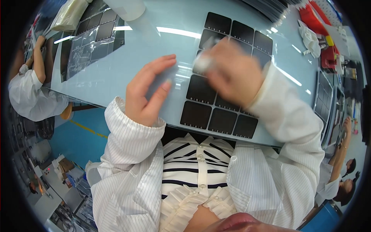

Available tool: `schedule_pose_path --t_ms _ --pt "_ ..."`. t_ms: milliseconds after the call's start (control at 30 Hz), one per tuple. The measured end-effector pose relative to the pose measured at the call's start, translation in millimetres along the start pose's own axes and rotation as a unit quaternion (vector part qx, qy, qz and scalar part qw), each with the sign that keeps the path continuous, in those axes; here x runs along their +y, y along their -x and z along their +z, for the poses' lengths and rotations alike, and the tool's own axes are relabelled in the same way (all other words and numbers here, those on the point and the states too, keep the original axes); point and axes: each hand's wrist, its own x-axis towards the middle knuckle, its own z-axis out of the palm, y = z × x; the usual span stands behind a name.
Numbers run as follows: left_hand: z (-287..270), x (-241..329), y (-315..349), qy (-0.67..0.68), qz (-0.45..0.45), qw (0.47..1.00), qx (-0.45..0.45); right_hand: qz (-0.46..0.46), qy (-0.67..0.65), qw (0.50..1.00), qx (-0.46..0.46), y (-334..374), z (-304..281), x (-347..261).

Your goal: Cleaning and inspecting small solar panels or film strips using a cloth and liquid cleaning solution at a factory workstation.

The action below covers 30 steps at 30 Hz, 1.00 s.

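My right hand (236,77) is closed and blurred by motion, over a grid of dark, glossy square panels (201,89) on the table. A soft white wad (203,63), possibly cloth or tissue, shows at its fingertips, low over the panels. The hand hides the middle of the grid. To the left of the grid, my left hand (148,91) is held over the bare tabletop, its fingers apart and curved, with nothing in it. Both of my forearms are in loose white striped sleeves.
The pale blue tabletop (170,46) reflects strip lights. At the far left lie more dark panels (105,31), a clear sheet (87,54) and a pale plastic bundle (70,14). A white tub (127,8) stands at the back. Red bins (313,18) and crumpled white material (309,38) lie right. Other people work at both sides.
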Motion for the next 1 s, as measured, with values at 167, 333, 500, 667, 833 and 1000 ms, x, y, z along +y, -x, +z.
schedule_pose_path --t_ms 167,333,500,667,833,1000 --pt "-2.8 -0.8 -3.8 0.144 -0.088 0.984 0.051 0.066 0.085 0.991 0.083 -14.5 -10.8 58.8" --pt "-4.0 -5.4 -4.0 0.152 -0.115 0.979 0.065 0.054 0.067 0.996 0.038 -0.6 2.7 -0.5" --pt "-2.0 -7.2 -8.4 0.137 -0.095 0.985 0.042 0.031 0.025 0.996 0.085 14.0 -10.0 59.6" --pt "-0.1 -13.0 -15.0 0.131 -0.087 0.987 0.039 0.148 0.122 0.977 0.098 34.1 -19.8 57.4" --pt "-6.4 -16.4 -11.1 0.105 -0.101 0.988 0.052 -0.053 -0.004 0.998 -0.027 46.5 -1.8 -7.1" --pt "-2.7 -18.8 -23.2 0.072 -0.078 0.993 0.054 0.177 0.131 0.969 0.116 58.2 -42.1 67.7"
